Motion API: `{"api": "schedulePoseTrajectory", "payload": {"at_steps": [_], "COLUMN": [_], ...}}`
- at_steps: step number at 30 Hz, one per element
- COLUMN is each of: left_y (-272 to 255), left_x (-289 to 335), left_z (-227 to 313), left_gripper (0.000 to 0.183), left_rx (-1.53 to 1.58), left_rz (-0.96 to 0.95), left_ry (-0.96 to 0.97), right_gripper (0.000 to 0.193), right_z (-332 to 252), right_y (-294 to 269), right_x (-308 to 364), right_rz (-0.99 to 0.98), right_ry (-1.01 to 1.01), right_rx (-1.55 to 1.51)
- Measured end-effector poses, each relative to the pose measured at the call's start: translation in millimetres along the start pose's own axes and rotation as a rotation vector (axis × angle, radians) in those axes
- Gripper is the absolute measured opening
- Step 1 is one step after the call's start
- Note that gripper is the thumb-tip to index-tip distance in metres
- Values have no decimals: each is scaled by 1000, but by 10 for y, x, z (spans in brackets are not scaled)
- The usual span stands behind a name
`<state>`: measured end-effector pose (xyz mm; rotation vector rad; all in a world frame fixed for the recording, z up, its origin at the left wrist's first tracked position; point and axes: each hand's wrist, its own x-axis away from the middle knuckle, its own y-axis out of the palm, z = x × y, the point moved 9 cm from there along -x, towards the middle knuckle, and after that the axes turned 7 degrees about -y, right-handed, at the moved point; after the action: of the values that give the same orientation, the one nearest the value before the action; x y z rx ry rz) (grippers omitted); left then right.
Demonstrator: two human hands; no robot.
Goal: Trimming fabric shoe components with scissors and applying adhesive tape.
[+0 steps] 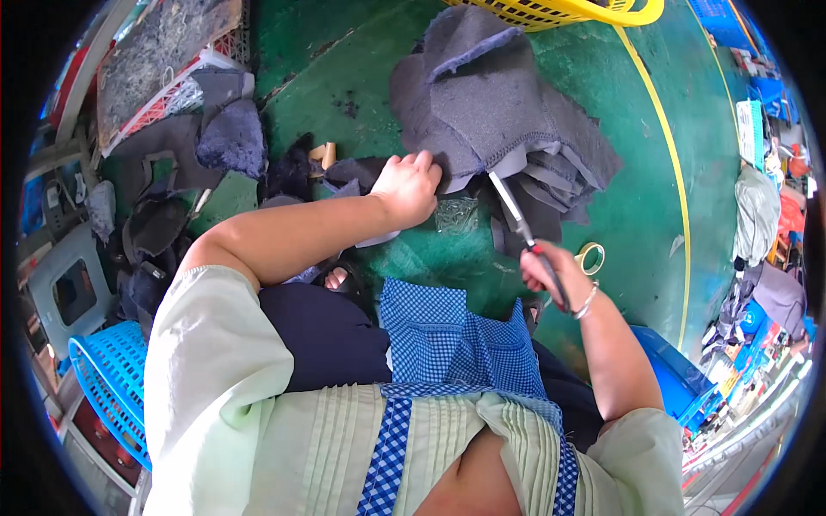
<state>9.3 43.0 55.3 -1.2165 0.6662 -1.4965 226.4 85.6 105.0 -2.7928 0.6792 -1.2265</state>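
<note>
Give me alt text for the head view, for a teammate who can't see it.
A person's right hand holds a long-bladed tool with a red and black handle, its tip at the edge of a dark gray fabric pile on a green floor. The left hand is at the pile's lower-left edge. A yellow basket shows at the top.

Fabric pile (pixel 473 120) ahead on floor (pixel 619 172); basket (pixel 551 12) behind; tape roll (pixel 601 259) nearer, right.

Stacked grey fabric pieces (pixel 508 112); silver-bladed tool (pixel 522 229), tip at their near edge
</note>
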Motion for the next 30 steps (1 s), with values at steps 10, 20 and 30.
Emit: {"api": "schedulePoseTrajectory", "payload": {"at_steps": [10,20,30], "left_y": [-391,-573,-496], "left_x": [268,311,766], "left_z": [121,-210,-1282], "left_gripper": [23,24,25], "left_rx": [221,641,1139], "left_rz": [-53,29,49], "left_ry": [-6,-85,-727], "right_gripper": [51,60,53], "right_z": [-262,-578,-636], "right_y": [313,680,861], "right_x": [-402,-356,-293], "right_rz": [-26,-183,-219], "right_ry": [92,156,-70], "right_rx": [-93,-651,-394]}}
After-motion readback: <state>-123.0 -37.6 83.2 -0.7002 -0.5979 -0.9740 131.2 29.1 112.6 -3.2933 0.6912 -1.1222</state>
